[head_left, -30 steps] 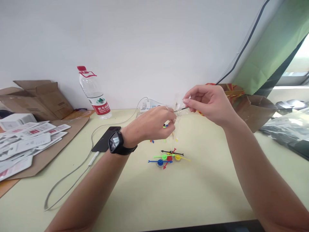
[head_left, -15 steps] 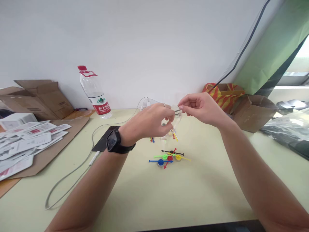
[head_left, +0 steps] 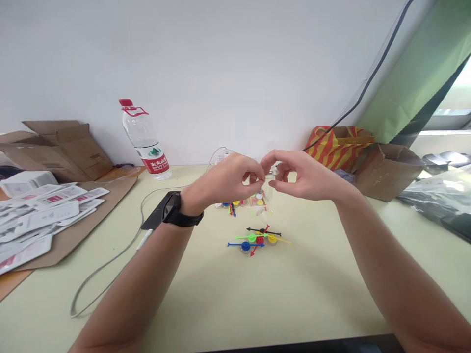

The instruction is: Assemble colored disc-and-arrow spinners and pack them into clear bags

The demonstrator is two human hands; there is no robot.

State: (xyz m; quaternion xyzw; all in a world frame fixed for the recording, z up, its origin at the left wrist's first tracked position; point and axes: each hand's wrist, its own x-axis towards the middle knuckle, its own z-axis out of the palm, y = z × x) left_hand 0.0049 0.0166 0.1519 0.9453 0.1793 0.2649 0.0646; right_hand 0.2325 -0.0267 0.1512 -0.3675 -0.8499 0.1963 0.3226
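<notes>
My left hand [head_left: 237, 174], with a black watch on the wrist, is raised over the table with thumb and forefinger pinched together. A clear plastic bag [head_left: 263, 208] hangs just below those fingers and appears held by them; its top edge is hidden. Close beside it, my right hand [head_left: 300, 175] has its fingers curved and its thumb apart from the forefinger, whose tip is by the left fingertips. Nearer to me lies a cluster of plastic arrow spinners: blue [head_left: 246, 246], green [head_left: 251, 238], red [head_left: 259, 239], yellow [head_left: 272, 239] and black [head_left: 274, 233].
Behind the hands lie more small coloured pieces [head_left: 231, 208]. A large water bottle [head_left: 150, 142] stands at the back left, near a dark phone [head_left: 156, 213] with a cable. White packages [head_left: 51, 211] and a cardboard box [head_left: 62, 152] are left; another box [head_left: 386, 169] is right.
My right thumb and forefinger have parted and the hand has come closer to the left one. The thin strip between the hands no longer shows. The spinners have stayed put.
</notes>
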